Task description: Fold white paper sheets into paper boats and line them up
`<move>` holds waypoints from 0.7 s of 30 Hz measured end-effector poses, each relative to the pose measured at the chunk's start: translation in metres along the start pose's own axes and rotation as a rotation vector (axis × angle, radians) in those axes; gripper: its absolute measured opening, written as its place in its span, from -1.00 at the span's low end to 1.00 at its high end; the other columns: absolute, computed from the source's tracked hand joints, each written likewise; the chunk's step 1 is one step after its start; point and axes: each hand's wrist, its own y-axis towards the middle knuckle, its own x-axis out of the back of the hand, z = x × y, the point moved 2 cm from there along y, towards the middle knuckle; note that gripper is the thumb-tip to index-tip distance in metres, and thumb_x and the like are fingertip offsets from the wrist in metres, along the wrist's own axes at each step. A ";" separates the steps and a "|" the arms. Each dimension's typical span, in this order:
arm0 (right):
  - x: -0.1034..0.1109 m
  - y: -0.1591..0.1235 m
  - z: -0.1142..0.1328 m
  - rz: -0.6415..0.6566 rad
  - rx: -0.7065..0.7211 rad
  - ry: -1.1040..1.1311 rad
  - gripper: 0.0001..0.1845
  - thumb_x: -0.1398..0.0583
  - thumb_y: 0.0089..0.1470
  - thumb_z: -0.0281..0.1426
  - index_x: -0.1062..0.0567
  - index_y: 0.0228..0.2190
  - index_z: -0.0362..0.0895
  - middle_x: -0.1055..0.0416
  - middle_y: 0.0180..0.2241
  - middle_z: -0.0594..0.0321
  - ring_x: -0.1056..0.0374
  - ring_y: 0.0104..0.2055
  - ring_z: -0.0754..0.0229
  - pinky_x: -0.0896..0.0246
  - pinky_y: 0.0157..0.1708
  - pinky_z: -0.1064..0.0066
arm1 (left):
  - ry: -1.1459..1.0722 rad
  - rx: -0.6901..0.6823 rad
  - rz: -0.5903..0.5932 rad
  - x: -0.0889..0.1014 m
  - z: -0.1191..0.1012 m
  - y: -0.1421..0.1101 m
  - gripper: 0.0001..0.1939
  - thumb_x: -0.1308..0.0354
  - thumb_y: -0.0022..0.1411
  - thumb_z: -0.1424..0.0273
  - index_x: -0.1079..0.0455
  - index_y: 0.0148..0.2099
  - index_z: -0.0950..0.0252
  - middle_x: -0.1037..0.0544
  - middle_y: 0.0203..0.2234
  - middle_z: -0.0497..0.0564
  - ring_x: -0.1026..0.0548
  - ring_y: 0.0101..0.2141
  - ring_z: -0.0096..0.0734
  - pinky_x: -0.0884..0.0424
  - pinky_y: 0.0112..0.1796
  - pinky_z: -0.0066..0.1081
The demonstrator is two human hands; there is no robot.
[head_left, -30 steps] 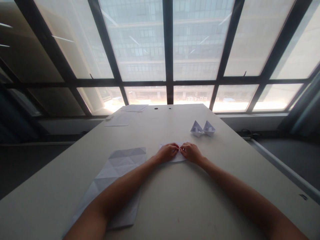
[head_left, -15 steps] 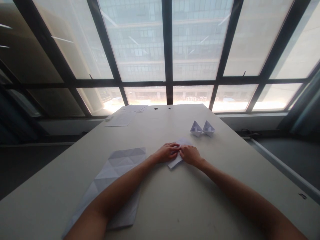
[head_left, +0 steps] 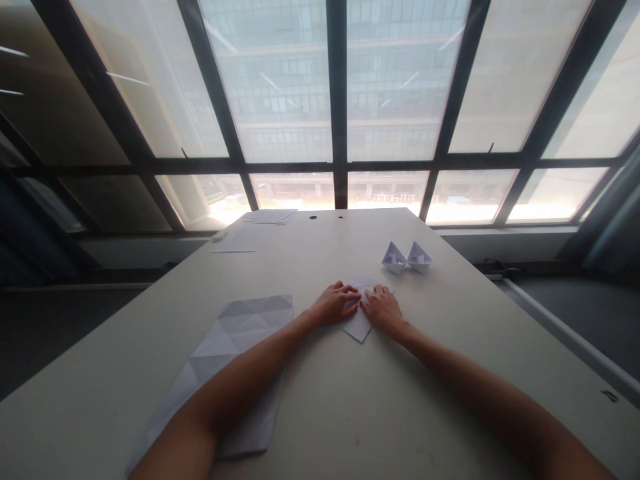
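Observation:
A small piece of folded white paper (head_left: 359,327) lies on the table between my two hands, one pointed corner turned toward me. My left hand (head_left: 336,303) is on its left side, fingers bent and holding it at the edge. From the right, my right hand (head_left: 383,308) grips the same paper, thumb and fingers at its middle. The fingers cover much of the paper, so its folds are partly hidden. Beyond my right hand stand two folded paper boats (head_left: 394,259), side by side.
A large creased paper sheet (head_left: 250,333) lies partly beneath my left forearm. Flat white sheets (head_left: 237,239) rest at the table's far left. The long white table (head_left: 320,413) reaches toward tall windows (head_left: 390,80), and a curtain (head_left: 600,207) hangs at the right.
The folded paper has turned and spread wider, its near corner now pointing toward me. My right hand's fingers have shifted and lie less curled. My left hand has barely moved.

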 end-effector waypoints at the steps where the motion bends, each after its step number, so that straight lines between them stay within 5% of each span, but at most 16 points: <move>1: -0.001 -0.001 0.001 0.001 -0.005 0.001 -0.59 -0.03 0.32 -0.21 -0.50 0.01 -0.15 -0.42 0.00 -0.12 -0.27 0.09 -0.12 -0.16 0.09 0.17 | 0.005 0.009 -0.004 -0.001 0.000 0.000 -0.64 -0.10 0.34 0.23 -0.46 0.15 0.04 -0.49 0.09 0.00 -0.40 0.01 -0.16 -0.29 0.10 -0.18; 10: -0.014 0.003 -0.001 0.055 0.076 0.097 -0.45 -0.06 0.28 -0.19 -0.35 0.19 -0.20 -0.22 0.27 -0.12 -0.07 0.33 -0.12 0.08 0.30 0.14 | -0.046 0.077 0.035 -0.017 0.012 -0.001 -0.52 -0.07 0.37 0.12 -0.31 0.27 0.07 -0.24 0.32 0.01 -0.15 0.31 -0.14 -0.01 0.28 -0.06; 21: -0.018 0.014 -0.014 0.142 0.214 0.172 -0.37 -0.03 0.24 -0.40 -0.18 0.31 -0.25 -0.01 0.36 -0.14 0.09 0.41 -0.07 0.20 0.35 0.07 | -0.115 0.119 -0.029 -0.012 0.019 0.000 -0.58 -0.16 0.29 0.21 -0.44 0.18 0.08 -0.46 0.17 -0.04 -0.36 0.16 -0.19 -0.22 0.19 -0.19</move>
